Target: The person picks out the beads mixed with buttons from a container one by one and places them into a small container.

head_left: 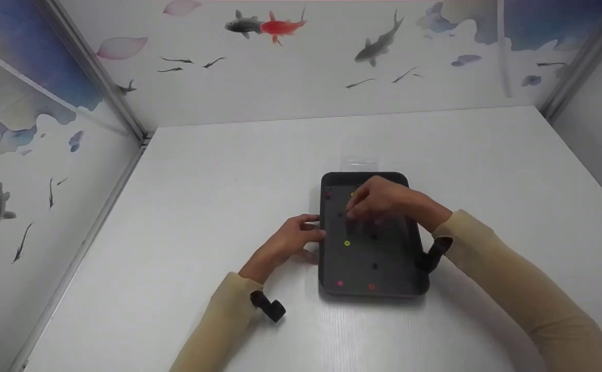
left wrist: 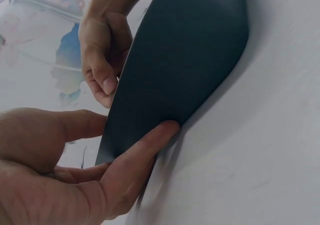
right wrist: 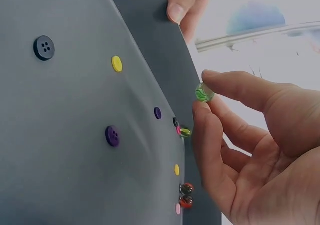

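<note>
Tabletop — pinched marble, right-wrist only

Clear glass gleams in a glossy marble, while the dark tray shows the smooth, matt face of what looks like plastic. A yellow button and a purple button appear to be hard plastic, smooth and faintly shiny. The table wears a smooth, fine-grained finish with a satin sheen; a bag of thin, see-through plastic glints. Sleeves are matt cloth; the post looks like dull, smooth metal.
</note>
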Demonstrator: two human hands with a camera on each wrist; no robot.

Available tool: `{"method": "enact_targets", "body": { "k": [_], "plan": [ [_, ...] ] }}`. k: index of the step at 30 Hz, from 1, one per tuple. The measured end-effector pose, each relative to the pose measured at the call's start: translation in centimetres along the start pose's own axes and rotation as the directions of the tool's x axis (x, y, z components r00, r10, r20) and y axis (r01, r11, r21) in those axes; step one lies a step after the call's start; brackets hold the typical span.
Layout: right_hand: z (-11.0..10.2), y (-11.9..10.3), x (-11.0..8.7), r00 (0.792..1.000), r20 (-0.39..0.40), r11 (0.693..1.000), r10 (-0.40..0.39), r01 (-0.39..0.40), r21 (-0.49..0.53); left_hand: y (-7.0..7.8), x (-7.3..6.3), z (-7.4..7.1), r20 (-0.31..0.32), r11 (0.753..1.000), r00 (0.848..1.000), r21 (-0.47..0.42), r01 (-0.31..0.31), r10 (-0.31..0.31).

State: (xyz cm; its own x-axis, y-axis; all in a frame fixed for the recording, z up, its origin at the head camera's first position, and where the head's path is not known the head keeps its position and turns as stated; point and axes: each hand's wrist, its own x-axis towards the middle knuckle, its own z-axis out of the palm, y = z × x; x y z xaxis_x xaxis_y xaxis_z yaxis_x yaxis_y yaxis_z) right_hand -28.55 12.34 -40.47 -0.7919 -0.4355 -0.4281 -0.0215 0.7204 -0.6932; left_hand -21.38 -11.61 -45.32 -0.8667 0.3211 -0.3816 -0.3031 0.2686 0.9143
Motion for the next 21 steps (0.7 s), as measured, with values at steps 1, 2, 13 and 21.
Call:
{"method": "enact_targets", "body": {
  "k": [1, 2, 13, 21],
  "plan": [
    [-0.1, 0.0, 0.0, 1.0, -0.002, 1.0, 0.0, 0.0, 0.004, 0.0, 0.0, 0.0, 0.0, 1.0, 1.0, 0.001, -0.001, 0.001],
    [-0.2, 0.0, 0.0, 1.0, -0.006, 1.0, -0.001, 0.001, 0.007, 0.0, 0.0, 0.0, 0.0, 1.0, 1.0, 0.001, -0.001, 0.001],
    [-1.5, 0.5, 0.2, 0.999, -0.045, 0.997, -0.023, 0.026, 0.068, 0.0, 0.0, 0.1, -0.011, 1.0, 1.0, -0.002, 0.002, -0.002],
    [-2.6, 0.3, 0.3, 0.994, -0.11, 0.991, -0.028, 0.042, 0.13, 0.1, -0.1, 0.0, -0.009, 1.0, 1.0, -0.012, 0.008, -0.008]
  ]
}}
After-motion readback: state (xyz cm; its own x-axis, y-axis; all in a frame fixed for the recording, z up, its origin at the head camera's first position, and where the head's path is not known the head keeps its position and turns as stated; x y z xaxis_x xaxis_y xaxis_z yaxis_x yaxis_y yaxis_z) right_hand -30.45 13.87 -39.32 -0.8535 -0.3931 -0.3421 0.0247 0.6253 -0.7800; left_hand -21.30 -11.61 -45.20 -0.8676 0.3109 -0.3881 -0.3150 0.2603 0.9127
